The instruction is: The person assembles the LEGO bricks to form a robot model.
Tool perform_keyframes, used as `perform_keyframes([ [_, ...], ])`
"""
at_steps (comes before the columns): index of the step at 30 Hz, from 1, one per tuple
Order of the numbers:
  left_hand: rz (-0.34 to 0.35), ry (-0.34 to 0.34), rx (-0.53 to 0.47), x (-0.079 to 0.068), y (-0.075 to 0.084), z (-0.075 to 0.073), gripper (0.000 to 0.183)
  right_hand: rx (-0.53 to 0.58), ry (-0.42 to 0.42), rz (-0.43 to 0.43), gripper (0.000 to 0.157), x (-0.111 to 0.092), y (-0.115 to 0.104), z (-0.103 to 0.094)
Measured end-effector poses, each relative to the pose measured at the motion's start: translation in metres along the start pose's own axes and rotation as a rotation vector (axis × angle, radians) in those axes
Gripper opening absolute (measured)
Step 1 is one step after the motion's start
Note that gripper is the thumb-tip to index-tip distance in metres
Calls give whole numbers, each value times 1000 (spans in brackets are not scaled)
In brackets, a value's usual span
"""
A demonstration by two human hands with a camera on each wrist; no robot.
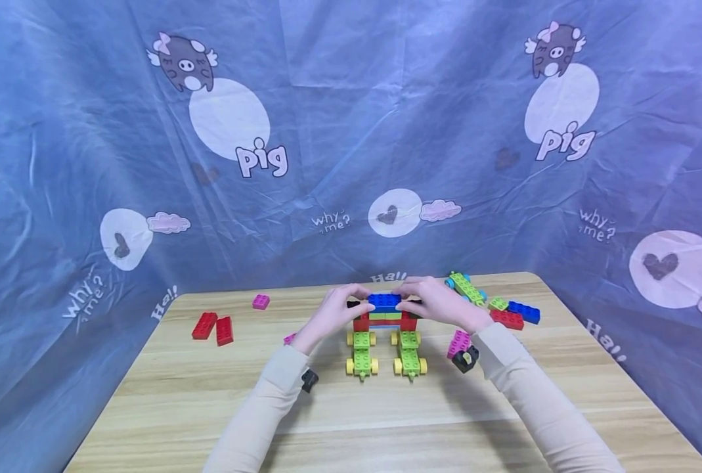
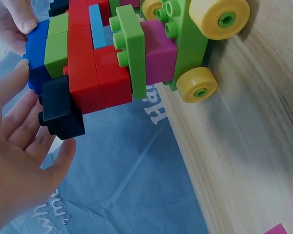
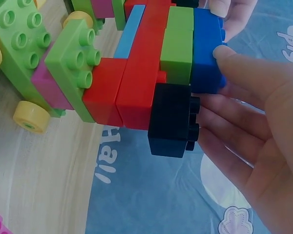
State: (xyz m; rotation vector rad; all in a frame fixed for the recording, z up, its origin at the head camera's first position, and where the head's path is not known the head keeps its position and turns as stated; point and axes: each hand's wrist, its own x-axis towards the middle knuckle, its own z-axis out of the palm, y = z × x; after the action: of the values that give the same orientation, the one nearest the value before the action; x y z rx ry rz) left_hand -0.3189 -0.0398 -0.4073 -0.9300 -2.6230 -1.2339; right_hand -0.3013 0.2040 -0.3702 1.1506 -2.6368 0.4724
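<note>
A blue brick (image 1: 384, 301) lies across the top of a toy-brick structure in the middle of the table. My left hand (image 1: 340, 310) pinches its left end, and my right hand (image 1: 432, 301) pinches its right end, thumbs on the near side. Under it are light green bricks (image 2: 57, 48), then red bricks (image 3: 141, 73) with a light blue piece (image 3: 130, 31). One black brick (image 2: 63, 111) sticks up beside the left fingers, another black brick (image 3: 170, 119) beside the right. Green wheeled bases (image 1: 362, 360) with yellow wheels (image 2: 198, 85) carry the structure.
Two red bricks (image 1: 205, 325) and a pink brick (image 1: 261, 301) lie at the left. On the right are a green base with blue wheels (image 1: 465, 288), a blue brick (image 1: 525, 313), a red brick (image 1: 507, 320) and a pink brick (image 1: 460, 343) by a black piece (image 1: 465, 359).
</note>
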Motion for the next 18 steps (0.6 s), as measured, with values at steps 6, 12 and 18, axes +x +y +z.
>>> perform_keyframes([
  [6, 3, 5, 0, -1, 2, 0, 32, -9, 22, 0, 25, 1, 1, 1],
  [12, 10, 0, 27, -2, 0, 1, 34, -15, 23, -2, 26, 2, 1, 1],
  [18, -1, 14, 31, -3, 0, 2, 36, -18, 25, 33, 25, 1, -1, 2],
])
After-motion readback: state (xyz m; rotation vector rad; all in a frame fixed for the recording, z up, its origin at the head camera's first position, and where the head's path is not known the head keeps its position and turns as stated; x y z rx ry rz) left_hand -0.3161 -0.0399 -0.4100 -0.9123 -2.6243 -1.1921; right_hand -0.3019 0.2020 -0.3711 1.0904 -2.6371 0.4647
